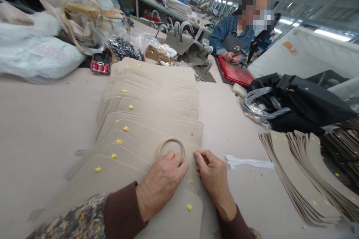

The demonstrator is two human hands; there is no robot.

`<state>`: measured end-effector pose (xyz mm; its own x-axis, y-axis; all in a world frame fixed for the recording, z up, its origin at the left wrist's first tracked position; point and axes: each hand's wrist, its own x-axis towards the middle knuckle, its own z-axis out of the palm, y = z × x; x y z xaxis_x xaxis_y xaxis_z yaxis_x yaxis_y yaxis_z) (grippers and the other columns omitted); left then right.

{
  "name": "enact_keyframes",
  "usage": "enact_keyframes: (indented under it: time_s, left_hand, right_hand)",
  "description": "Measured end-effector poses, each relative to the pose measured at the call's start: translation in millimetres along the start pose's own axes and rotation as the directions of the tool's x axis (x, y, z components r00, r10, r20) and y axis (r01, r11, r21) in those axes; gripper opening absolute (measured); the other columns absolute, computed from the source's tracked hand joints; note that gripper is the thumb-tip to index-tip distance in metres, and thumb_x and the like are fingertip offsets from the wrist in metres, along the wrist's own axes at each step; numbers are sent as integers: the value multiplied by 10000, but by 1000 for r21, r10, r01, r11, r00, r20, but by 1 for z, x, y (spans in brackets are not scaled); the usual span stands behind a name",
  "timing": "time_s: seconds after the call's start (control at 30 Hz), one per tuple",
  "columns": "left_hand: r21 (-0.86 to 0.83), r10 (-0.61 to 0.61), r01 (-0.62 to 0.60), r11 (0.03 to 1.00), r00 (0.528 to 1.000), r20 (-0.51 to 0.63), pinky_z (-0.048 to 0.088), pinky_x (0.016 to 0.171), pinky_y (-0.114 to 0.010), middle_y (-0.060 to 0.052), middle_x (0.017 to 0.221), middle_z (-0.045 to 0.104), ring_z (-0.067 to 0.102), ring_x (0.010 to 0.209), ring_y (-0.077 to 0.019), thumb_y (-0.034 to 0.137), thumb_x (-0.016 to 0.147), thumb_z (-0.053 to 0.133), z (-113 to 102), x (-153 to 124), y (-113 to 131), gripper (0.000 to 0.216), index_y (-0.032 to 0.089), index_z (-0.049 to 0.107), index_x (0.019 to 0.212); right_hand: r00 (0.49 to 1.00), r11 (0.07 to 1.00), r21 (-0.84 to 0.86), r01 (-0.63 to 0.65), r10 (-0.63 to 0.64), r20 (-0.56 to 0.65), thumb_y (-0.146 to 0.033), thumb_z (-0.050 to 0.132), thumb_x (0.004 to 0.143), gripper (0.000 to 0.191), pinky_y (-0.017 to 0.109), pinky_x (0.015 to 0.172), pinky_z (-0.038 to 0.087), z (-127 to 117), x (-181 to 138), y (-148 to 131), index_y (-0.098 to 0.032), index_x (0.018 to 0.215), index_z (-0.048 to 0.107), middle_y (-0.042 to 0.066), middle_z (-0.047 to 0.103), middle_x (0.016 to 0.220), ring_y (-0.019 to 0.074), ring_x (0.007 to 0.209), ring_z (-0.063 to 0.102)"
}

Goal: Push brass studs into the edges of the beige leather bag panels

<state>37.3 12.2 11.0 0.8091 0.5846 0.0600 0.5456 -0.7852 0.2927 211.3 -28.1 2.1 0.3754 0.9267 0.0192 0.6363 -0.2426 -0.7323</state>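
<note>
A row of overlapping beige panels (157, 119) runs up the table, several with small yellow tape bits (119, 142) stuck on them. My left hand (162, 183) rests over the nearer panels, its fingers closed on a narrow ring-shaped roll of yellow tape (172, 139). Just to its right, my right hand (214, 175) is at the panels' right edge, thumb and forefinger pinched together. Whatever lies between those fingertips is too small to make out. A small metal stud (192, 134) shows on a panel above the hands.
Stacked strips (297, 179) and black bags (297, 101) lie at right, near a white strip (249, 162). Behind the panels are a red phone (100, 63), plastic-wrapped bundles (42, 56) and grey-green bags (187, 44). Across the table a person (232, 37) works at a red board (235, 73).
</note>
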Motion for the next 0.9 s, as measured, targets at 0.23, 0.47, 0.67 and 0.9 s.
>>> enact_keyframes:
  time_s: [0.23,0.47,0.67,0.9]
  left_hand:
    - [-23,-10,10,1000,1000,-20,486,691,-363,-56,892,558,507,808,-231,103,914,480,-2,-2,-1,95,177,529,879]
    - [-52,-16,15,999,999,-28,484,710,-366,-56,893,561,503,807,-228,96,913,473,1,-4,-1,108,178,538,884]
    - [-46,-17,12,999,995,-101,486,704,-356,-41,871,567,508,793,-222,129,921,489,-7,-3,-6,84,184,545,889]
    - [36,-151,162,986,966,-212,480,786,-362,-55,895,586,512,877,-223,71,907,456,-18,5,-27,143,168,560,913]
  right_hand:
    - [994,973,203,-110,102,47,-419,571,860,277,227,426,517,-7,0,2,-165,940,645,-19,623,554,137,442,593]
    - [992,992,21,125,-124,-10,-341,532,891,228,253,557,533,-3,-8,4,-169,883,682,53,699,712,155,580,640]
    - [991,987,-87,135,-133,32,-281,568,853,188,250,608,481,-5,2,-3,-181,771,704,23,704,674,164,617,630]
    - [955,987,-42,155,-139,262,-275,582,854,200,223,531,437,-25,-8,-4,-179,729,705,-1,683,647,152,590,609]
